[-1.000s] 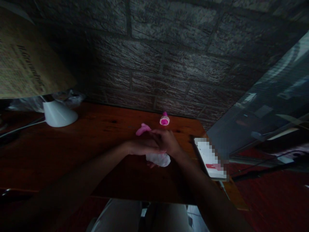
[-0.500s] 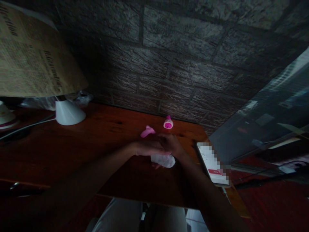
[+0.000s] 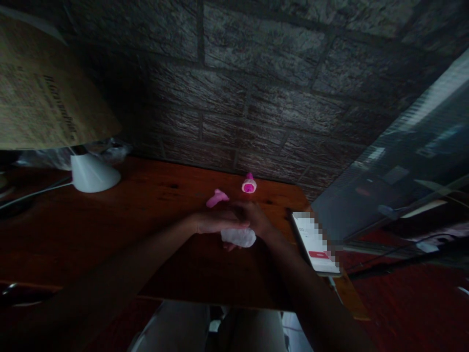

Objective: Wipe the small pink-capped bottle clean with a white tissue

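Note:
A white lump (image 3: 239, 237), which looks like soft modelling clay, is held between my hands above the wooden table. My left hand (image 3: 222, 222) is closed round it, thumb along the top and fingertips showing underneath. From the far right side my right hand (image 3: 256, 217) bends over against the left one, closed on the lump; its fingertips are hidden. Just beyond the hands lies a small pink clay piece (image 3: 217, 198). Near the wall stands a bright pink piece with a pale rim (image 3: 249, 186).
A phone (image 3: 315, 244) with a lit screen lies at the table's right side, a cable running from its lower end. On the left stands a lamp with a white base (image 3: 93, 173) and a newsprint shade (image 3: 54, 93). A brick-patterned wall (image 3: 234, 98) borders the table's back.
The whole view has shifted slightly, so everything sits a little further left. Both hands keep their hold on the white lump, with hardly any change in their pose.

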Motion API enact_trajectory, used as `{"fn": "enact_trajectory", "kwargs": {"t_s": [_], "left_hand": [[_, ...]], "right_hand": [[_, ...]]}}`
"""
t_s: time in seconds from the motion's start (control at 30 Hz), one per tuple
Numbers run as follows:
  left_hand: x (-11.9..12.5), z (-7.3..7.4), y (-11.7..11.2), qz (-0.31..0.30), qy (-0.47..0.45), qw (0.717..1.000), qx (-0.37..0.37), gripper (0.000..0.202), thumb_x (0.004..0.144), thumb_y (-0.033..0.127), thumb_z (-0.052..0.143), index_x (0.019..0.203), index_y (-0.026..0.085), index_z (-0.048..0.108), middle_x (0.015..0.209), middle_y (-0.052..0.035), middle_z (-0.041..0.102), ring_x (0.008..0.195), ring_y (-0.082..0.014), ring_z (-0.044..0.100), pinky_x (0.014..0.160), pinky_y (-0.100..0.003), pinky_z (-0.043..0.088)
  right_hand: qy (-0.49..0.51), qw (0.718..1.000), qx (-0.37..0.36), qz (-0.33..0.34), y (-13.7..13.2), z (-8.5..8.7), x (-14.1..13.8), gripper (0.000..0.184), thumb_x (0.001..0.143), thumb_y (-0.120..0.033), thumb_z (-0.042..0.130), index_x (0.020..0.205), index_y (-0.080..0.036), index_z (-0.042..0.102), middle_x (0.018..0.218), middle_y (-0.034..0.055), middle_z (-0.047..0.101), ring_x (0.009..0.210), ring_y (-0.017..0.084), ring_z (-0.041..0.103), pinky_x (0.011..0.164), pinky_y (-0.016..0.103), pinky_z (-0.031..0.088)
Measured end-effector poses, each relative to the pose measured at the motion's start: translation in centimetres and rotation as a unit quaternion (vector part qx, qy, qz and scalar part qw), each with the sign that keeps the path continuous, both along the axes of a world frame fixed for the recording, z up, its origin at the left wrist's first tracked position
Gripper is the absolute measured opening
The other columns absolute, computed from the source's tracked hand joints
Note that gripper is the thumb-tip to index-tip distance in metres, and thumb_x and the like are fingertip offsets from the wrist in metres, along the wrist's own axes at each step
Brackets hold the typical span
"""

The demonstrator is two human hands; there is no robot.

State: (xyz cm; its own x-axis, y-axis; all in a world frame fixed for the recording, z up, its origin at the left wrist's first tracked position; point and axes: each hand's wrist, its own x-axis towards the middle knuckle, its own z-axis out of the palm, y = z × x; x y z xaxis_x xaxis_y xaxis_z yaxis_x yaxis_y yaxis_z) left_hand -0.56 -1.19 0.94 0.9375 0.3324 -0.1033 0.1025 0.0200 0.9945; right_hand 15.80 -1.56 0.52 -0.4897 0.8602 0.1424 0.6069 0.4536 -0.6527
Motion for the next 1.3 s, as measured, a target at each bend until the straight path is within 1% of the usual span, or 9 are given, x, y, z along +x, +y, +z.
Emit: {"fn": "enact_trajectory", "kwargs": {"t_s": [0.13, 0.3, 0.5, 0.67, 0.8, 0.9, 1.0, 1.17, 1.3], "left_hand": [[0.0, -0.1, 0.0, -0.004, -0.006, 1.000, -0.009, 0.062, 0.085, 0.068, 0.048, 0.065, 0.011, 0.066, 0.049, -0.0055, 0.060, 0.048, -0.0160, 0.058, 0.055, -0.029, 0.048], [-0.1, -0.1, 0.0, 0.002, -0.002, 1.000, -0.004, 0.060, 0.086, 0.065, 0.048, 0.068, 0.012, 0.066, 0.051, -0.0049, 0.060, 0.050, -0.0147, 0.057, 0.054, -0.027, 0.047], [-0.1, -0.1, 0.0, -0.005, 0.007, 1.000, -0.008, 0.058, 0.085, 0.066, 0.049, 0.065, 0.015, 0.066, 0.050, -0.0036, 0.057, 0.060, -0.0183, 0.062, 0.055, -0.026, 0.045], [-0.1, 0.1, -0.1, -0.010, 0.010, 1.000, -0.001, 0.055, 0.088, 0.062, 0.046, 0.061, 0.017, 0.065, 0.047, -0.0016, 0.053, 0.061, -0.0178, 0.062, 0.057, -0.025, 0.045], [-0.1, 0.3, -0.2, -0.007, 0.022, 1.000, 0.010, 0.055, 0.090, 0.058, 0.045, 0.062, 0.017, 0.066, 0.051, -0.0027, 0.056, 0.063, -0.0180, 0.062, 0.059, -0.025, 0.045], [-0.1, 0.4, -0.3, -0.019, 0.029, 0.999, 0.027, 0.058, 0.088, 0.063, 0.046, 0.063, 0.016, 0.067, 0.052, -0.0036, 0.059, 0.058, -0.0168, 0.061, 0.057, -0.025, 0.044], [-0.2, 0.6, -0.6, -0.036, 0.046, 0.997, 0.058, 0.060, 0.084, 0.068, 0.049, 0.065, 0.014, 0.069, 0.051, -0.0035, 0.061, 0.050, -0.0134, 0.056, 0.053, -0.023, 0.042], [-0.1, 0.9, -1.1, -0.044, 0.082, 0.993, 0.069, 0.054, 0.082, 0.066, 0.056, 0.068, 0.015, 0.070, 0.053, -0.0014, 0.063, 0.046, -0.0092, 0.053, 0.051, -0.019, 0.040], [-0.1, 0.8, -0.9, -0.044, 0.071, 0.995, 0.060, 0.059, 0.083, 0.068, 0.052, 0.064, 0.015, 0.070, 0.053, -0.0024, 0.063, 0.045, -0.0094, 0.052, 0.050, -0.020, 0.040]], "right_hand": [[-0.005, 1.000, 0.004, -0.004, 0.1, -0.3, 0.0, 0.022, 0.079, -0.009, 0.061, 0.097, -0.016, 0.073, 0.088, 0.0058, 0.075, 0.077, 0.018, 0.069, 0.072, 0.028, 0.050], [-0.010, 1.000, -0.007, 0.007, 0.1, -0.1, 0.2, 0.017, 0.079, -0.012, 0.063, 0.094, -0.015, 0.073, 0.088, 0.0063, 0.074, 0.077, 0.017, 0.069, 0.072, 0.027, 0.050], [-0.016, 1.000, -0.014, 0.015, 0.0, 0.2, 0.1, 0.018, 0.078, -0.009, 0.064, 0.093, -0.013, 0.072, 0.086, 0.0074, 0.074, 0.076, 0.018, 0.068, 0.068, 0.027, 0.049], [-0.024, 1.000, -0.013, 0.005, 0.0, 0.3, 0.0, 0.019, 0.080, -0.007, 0.060, 0.093, -0.014, 0.073, 0.088, 0.0077, 0.074, 0.078, 0.018, 0.068, 0.070, 0.027, 0.049], [-0.031, 0.999, 0.011, 0.001, 0.1, -0.1, 0.1, 0.020, 0.080, -0.007, 0.059, 0.094, -0.013, 0.072, 0.087, 0.0078, 0.074, 0.075, 0.018, 0.068, 0.069, 0.027, 0.049], [-0.023, 0.999, 0.024, 0.023, -0.1, -0.2, -0.1, 0.019, 0.080, -0.009, 0.060, 0.094, -0.014, 0.072, 0.089, 0.0072, 0.074, 0.076, 0.018, 0.069, 0.068, 0.027, 0.049], [-0.029, 0.998, 0.036, 0.038, -0.7, 0.3, -0.5, 0.022, 0.081, -0.010, 0.060, 0.099, -0.017, 0.072, 0.095, 0.0064, 0.074, 0.082, 0.018, 0.069, 0.072, 0.027, 0.049], [-0.057, 0.996, 0.048, 0.046, -1.5, 1.5, -0.8, 0.027, 0.078, -0.010, 0.064, 0.102, -0.019, 0.071, 0.097, 0.0057, 0.075, 0.082, 0.019, 0.070, 0.074, 0.027, 0.048], [-0.042, 0.997, 0.036, 0.054, -1.1, 0.7, -0.6, 0.020, 0.080, -0.011, 0.063, 0.098, -0.018, 0.071, 0.091, 0.0050, 0.074, 0.078, 0.017, 0.069, 0.068, 0.025, 0.047]]}}
